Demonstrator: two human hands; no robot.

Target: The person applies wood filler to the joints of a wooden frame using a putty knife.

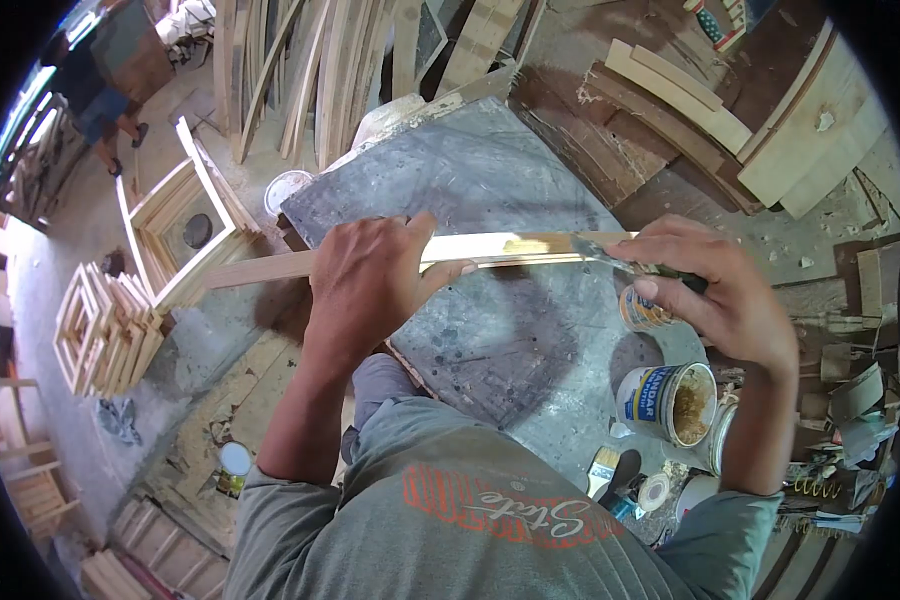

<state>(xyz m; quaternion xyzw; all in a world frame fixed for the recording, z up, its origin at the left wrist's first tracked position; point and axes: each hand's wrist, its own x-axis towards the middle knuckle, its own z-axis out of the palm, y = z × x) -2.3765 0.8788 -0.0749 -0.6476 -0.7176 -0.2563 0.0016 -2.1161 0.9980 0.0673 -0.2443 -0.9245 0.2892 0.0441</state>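
A long pale wooden strip lies crosswise in front of me, above a grey stained work surface. My left hand is wrapped round the strip left of its middle, thumb along the near edge. In my right hand is a putty knife with a dark handle; its blade touches the strip. A yellowish patch shows on the strip just left of the blade. Some fingers of my right hand rest by the strip's right end.
An open can with brownish paste and another can stand at the right, near a brush. Hexagonal wooden frames are at the left. Planks lean at the back. A person stands at the far left.
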